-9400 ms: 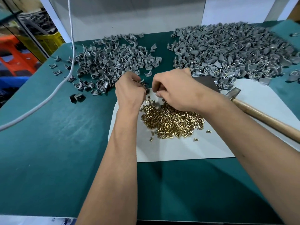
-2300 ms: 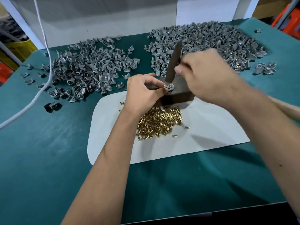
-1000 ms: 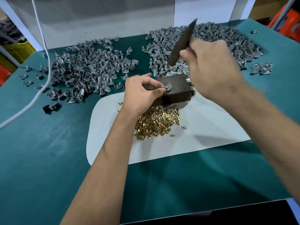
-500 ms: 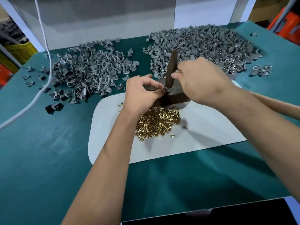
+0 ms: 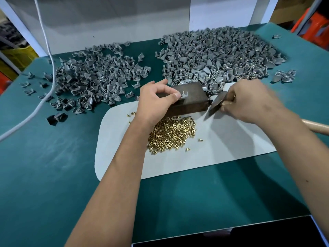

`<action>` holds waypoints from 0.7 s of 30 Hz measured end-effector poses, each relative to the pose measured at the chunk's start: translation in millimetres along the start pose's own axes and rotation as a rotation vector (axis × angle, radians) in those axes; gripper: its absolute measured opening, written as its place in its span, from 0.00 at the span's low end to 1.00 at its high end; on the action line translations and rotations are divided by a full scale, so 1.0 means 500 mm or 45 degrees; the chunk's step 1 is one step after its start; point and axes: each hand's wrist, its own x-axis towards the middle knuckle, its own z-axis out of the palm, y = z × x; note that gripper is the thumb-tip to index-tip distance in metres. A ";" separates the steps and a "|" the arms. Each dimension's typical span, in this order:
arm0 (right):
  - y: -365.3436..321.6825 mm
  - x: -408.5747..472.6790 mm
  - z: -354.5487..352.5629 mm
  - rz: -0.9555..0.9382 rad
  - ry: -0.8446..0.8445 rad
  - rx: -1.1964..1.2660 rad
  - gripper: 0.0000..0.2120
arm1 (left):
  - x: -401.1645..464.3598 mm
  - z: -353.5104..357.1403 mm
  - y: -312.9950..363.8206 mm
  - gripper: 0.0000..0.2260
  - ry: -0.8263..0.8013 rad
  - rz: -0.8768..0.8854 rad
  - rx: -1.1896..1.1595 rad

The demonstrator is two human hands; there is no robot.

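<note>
Judging by heaps point(image 5: 213, 56) beyond the hands, plenty's left: grey part point(image 5: 184, 95) is pinched on the block point(image 5: 193, 104) by the left hand point(image 5: 154, 102), hammer point(image 5: 216, 104) gripped by the right hand point(image 5: 249, 102).

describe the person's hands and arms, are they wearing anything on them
Nothing worn shows. The left hand and right hand are bare, with no gloves, rings or watch in view. The left forearm and right forearm are bare right down to the edge of the picture, with no sleeve edge or wristband visible.
</note>
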 end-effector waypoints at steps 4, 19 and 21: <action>-0.028 0.009 -0.014 -0.137 0.166 0.164 0.04 | 0.001 -0.002 -0.001 0.08 0.002 -0.006 -0.024; -0.122 0.090 0.007 -0.293 0.331 0.573 0.11 | 0.037 -0.090 -0.050 0.05 0.740 -0.054 0.423; -0.121 0.112 0.003 -0.149 0.399 0.525 0.14 | 0.036 -0.125 -0.071 0.10 0.895 -0.155 0.591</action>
